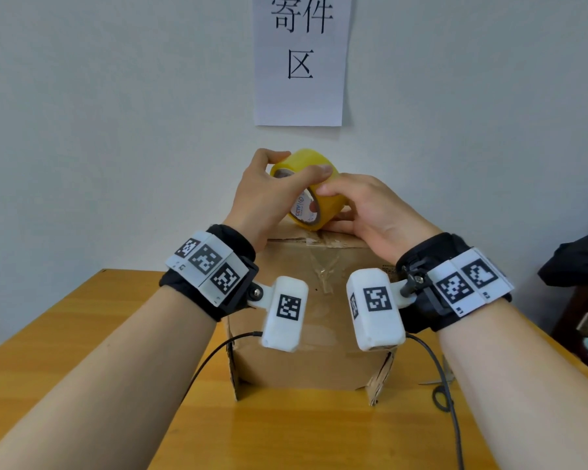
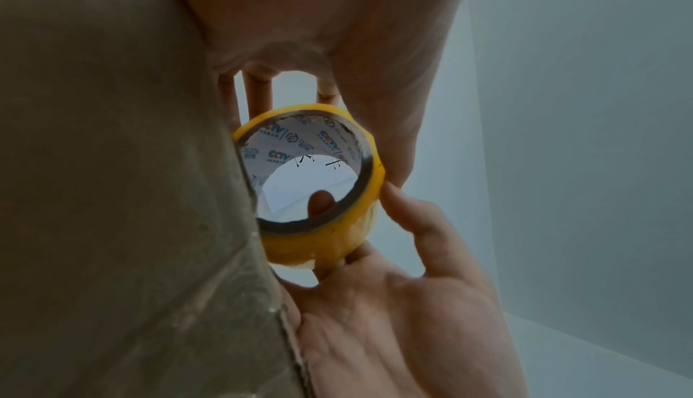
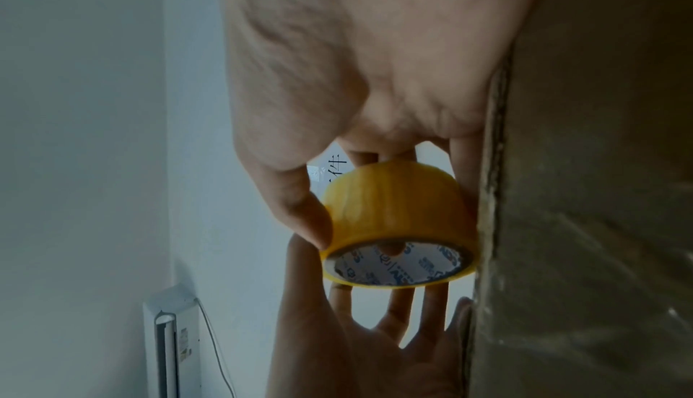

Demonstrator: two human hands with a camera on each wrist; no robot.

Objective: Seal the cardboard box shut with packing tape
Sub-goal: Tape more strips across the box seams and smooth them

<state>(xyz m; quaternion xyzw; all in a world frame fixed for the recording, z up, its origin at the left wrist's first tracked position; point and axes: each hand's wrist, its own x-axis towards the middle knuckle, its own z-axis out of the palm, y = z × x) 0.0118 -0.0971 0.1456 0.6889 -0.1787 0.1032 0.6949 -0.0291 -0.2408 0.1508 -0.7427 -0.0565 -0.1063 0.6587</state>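
A brown cardboard box (image 1: 306, 334) stands on the wooden table (image 1: 82, 351), with old clear tape on its front. Just above its top far edge is a yellow packing tape roll (image 1: 331, 201), tilted, and both hands hold it. My left hand (image 1: 296, 166) grips it from the left, thumb across the front rim and fingers over the top. My right hand (image 1: 330, 208) pinches the roll from the right, thumb on the outer face and fingers underneath. The left wrist view looks through the tape roll's (image 2: 322, 241) core beside the box (image 2: 112, 197). The right wrist view shows the tape roll (image 3: 394, 205) against the box's (image 3: 600, 226) edge.
Scissors (image 1: 442, 391) lie on the table right of the box, near a black cable (image 1: 452, 401). A paper sign (image 1: 299, 59) hangs on the wall behind. Dark items (image 1: 581, 262) sit at the right edge. Two bottom flaps stick out at the box's front corners.
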